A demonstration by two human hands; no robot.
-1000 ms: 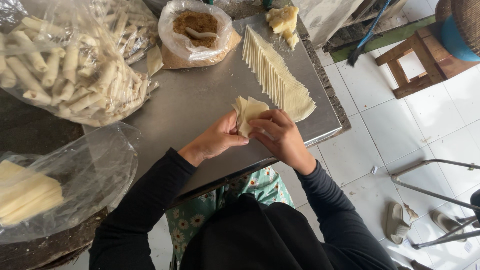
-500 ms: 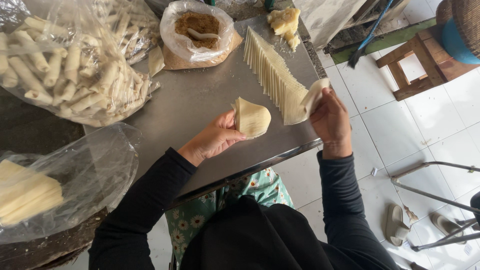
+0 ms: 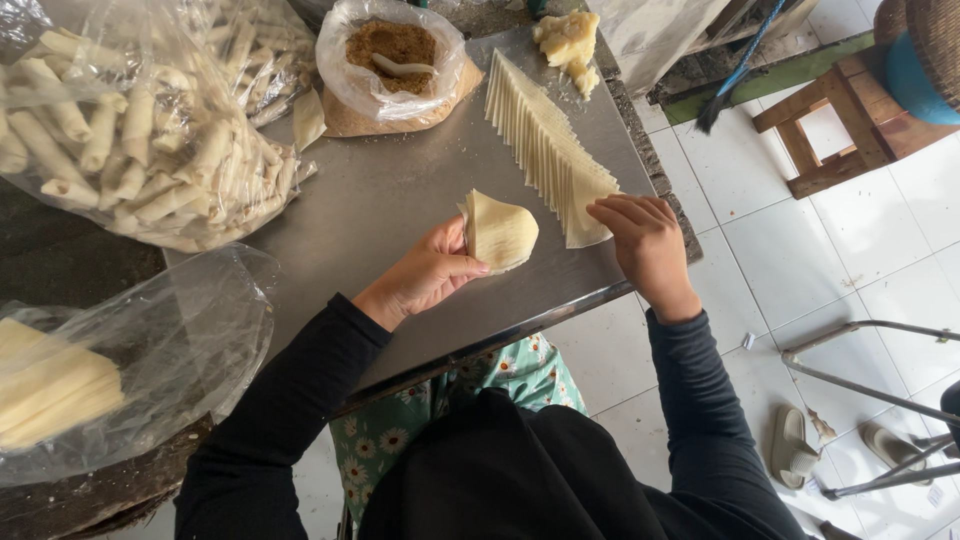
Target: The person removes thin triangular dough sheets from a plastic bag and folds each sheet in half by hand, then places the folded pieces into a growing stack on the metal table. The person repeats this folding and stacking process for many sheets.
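Wrapper: a folded pastry sheet point(image 3: 500, 232), cupped like a pocket in the left hand point(image 3: 425, 275), fingers closed round it above the steel table point(image 3: 400, 200).
Right hand point(image 3: 645, 245): fingertips pressing the fanned sheet stack point(image 3: 548, 150), holding nothing.
Risk: the thin sheet may tear or unfold under a tight squeeze; several stuck sheets may lift together.

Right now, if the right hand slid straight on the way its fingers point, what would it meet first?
The right hand points left; its fingertips already touch the fanned row of thin pale wrapper sheets. Beyond lies the folded pale wrapper in the left hand, probably.
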